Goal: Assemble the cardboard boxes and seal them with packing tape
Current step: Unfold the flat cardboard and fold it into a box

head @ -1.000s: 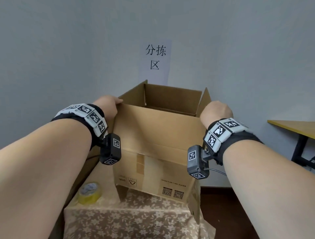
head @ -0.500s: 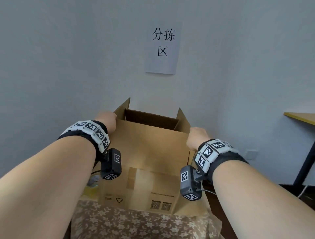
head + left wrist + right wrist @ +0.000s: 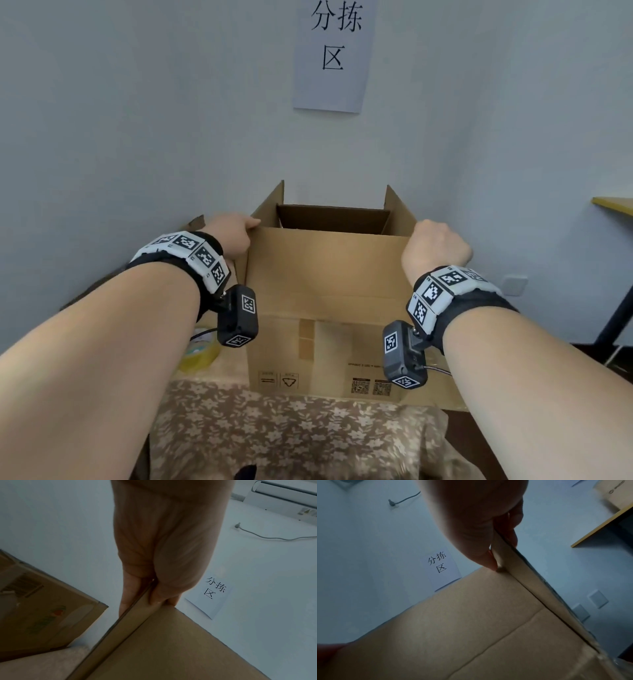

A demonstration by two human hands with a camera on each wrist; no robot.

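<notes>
Nearest us lay the flower-patterned cloth (image 3: pixel 291 431) covering the tabletop, its front edge hanging toward us. On it stood the cardboard box (image 3: pixel 325 308), upright, top open, its printed near wall facing us with the near flap raised.

To the box's left, just beside it and partly hidden behind our left forearm, sat the roll of yellow packing tape (image 3: pixel 202 354). Farther left, a second printed carton (image 3: pixel 42 608) leaned close by without touching the box, narrowing the room on that side.

Our left hand (image 3: pixel 233 236) held the box at its upper left corner, thumb on the near flap and fingers (image 3: pixel 130 593) curled behind the side flap's edge. Our right hand (image 3: pixel 436 246) gripped the upper right corner the same way, thumb (image 3: pixel 481 553) pressed to the near face and the other fingers wrapped round the flap's edge.

Beyond the hands the two side flaps stood up, and the far wall of the box stood near the grey wall (image 3: pixel 137 120). A paper sign (image 3: pixel 334 54) hung on that wall above the box. At the right stood another yellow-edged table (image 3: pixel 613 205), well apart, with open floor between.
</notes>
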